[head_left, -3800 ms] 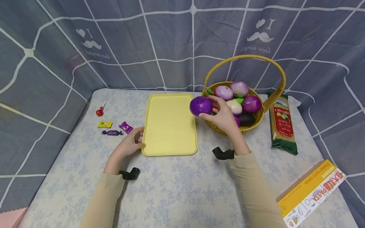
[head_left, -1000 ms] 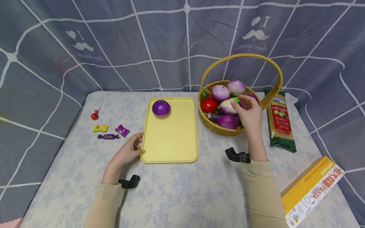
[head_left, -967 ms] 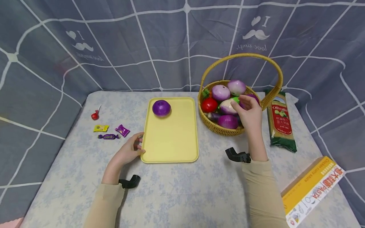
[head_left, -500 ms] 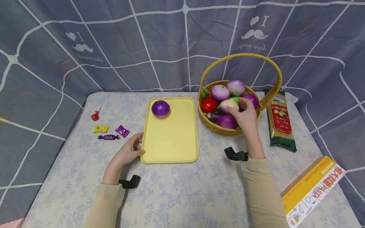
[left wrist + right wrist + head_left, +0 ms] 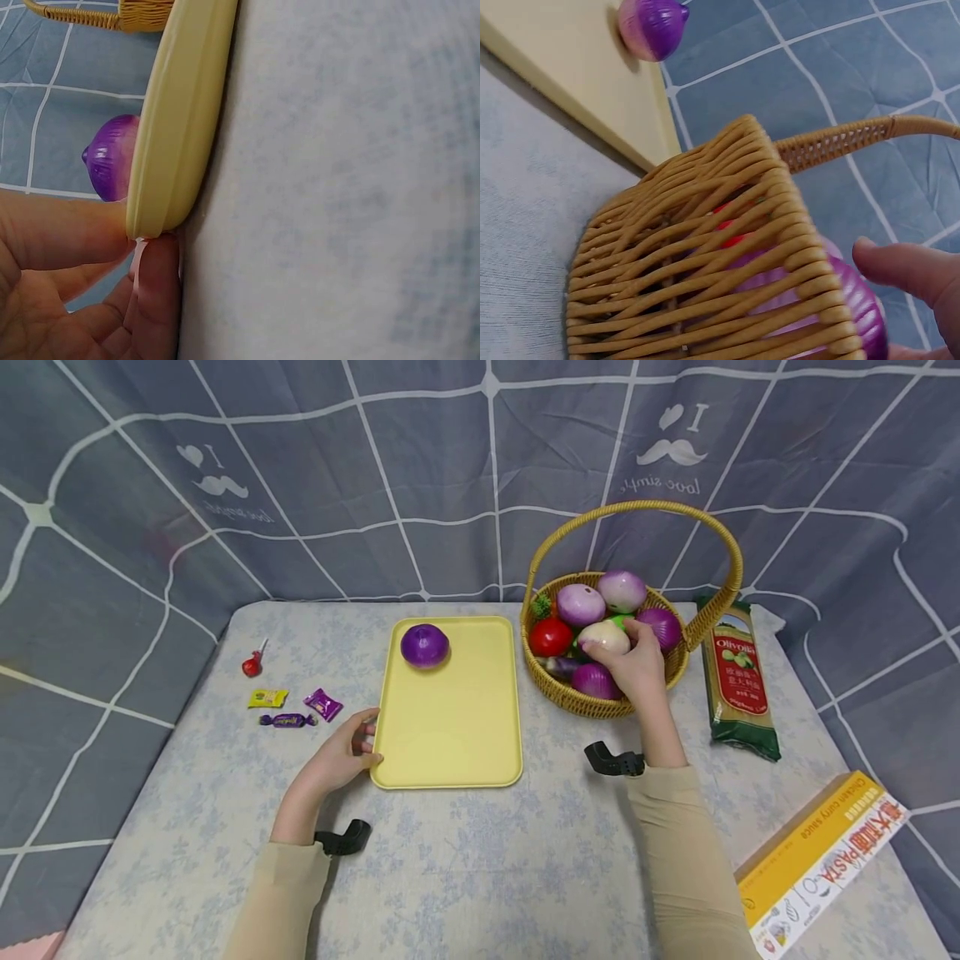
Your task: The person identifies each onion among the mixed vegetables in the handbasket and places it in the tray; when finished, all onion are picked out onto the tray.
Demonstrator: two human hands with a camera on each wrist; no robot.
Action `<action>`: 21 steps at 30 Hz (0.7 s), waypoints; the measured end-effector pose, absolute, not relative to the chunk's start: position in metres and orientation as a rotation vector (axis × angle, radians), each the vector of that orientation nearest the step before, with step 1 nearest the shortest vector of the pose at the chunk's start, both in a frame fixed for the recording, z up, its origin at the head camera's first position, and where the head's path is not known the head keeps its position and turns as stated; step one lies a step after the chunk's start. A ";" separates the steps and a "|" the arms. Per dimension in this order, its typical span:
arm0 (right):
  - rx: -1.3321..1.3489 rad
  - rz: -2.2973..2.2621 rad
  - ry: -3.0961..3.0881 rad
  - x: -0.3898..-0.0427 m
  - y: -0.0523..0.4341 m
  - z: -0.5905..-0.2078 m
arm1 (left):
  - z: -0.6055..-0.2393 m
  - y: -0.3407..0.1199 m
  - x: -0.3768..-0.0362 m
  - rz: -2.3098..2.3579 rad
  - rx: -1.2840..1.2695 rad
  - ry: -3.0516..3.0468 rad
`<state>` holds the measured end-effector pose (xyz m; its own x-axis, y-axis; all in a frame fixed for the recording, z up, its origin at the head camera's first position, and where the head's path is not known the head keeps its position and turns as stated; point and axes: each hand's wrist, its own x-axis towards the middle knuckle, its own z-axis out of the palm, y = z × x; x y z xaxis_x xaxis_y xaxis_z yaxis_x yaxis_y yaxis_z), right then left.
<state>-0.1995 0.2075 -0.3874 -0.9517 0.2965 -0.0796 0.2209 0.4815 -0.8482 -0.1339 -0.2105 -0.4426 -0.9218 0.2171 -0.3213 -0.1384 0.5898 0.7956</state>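
In the head view my left hand [image 5: 345,752] pinches the left edge of a yellow tray [image 5: 457,727], thumb at the rim and fingers against its side. A purple onion [image 5: 424,646] sits near the tray's far left corner. My right hand [image 5: 637,668] reaches into a wicker basket [image 5: 551,689], thumb and fingers around a round white-and-purple vegetable with a green cap [image 5: 609,637]. Around it lie a tomato [image 5: 551,637], purple onions [image 5: 596,681], pale purple vegetables [image 5: 581,605] and a dark eggplant [image 5: 561,667]. In the right wrist view, the basket wall hides most of the contents.
The basket's tall handle [image 5: 637,506] arches over its contents. To its right lie a pasta packet [image 5: 742,681] and a yellow-and-white pasta box [image 5: 821,864]. A red lollipop [image 5: 252,664] and wrapped candies [image 5: 287,720] lie left of the tray. A grey curtain [image 5: 420,468] stands behind.
The purple onion went from my right hand onto the tray. My right hand then returned to the basket and moved left and down, closing around the white-and-purple vegetable. My left hand stays at the tray.
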 end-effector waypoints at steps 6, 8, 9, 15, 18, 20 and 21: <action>-0.478 1.417 -2.687 -0.204 0.207 -0.392 | -0.443 -0.211 -0.134 1.270 0.061 2.438; -0.490 1.404 -2.690 -0.205 0.206 -0.391 | -0.443 -0.211 -0.134 1.271 0.054 2.437; -0.497 1.398 -2.690 -0.206 0.205 -0.391 | -0.443 -0.212 -0.134 1.272 0.051 2.437; -0.544 1.391 -2.663 -0.204 0.203 -0.389 | -0.445 -0.212 -0.134 1.282 0.045 2.431; -0.536 1.422 -2.629 -0.199 0.203 -0.385 | -0.445 -0.213 -0.134 1.282 0.044 2.431; -0.518 1.444 -2.608 -0.197 0.203 -0.382 | -0.446 -0.213 -0.134 1.281 0.037 2.430; -0.509 1.460 -2.596 -0.195 0.202 -0.380 | -0.447 -0.213 -0.134 1.278 0.035 2.429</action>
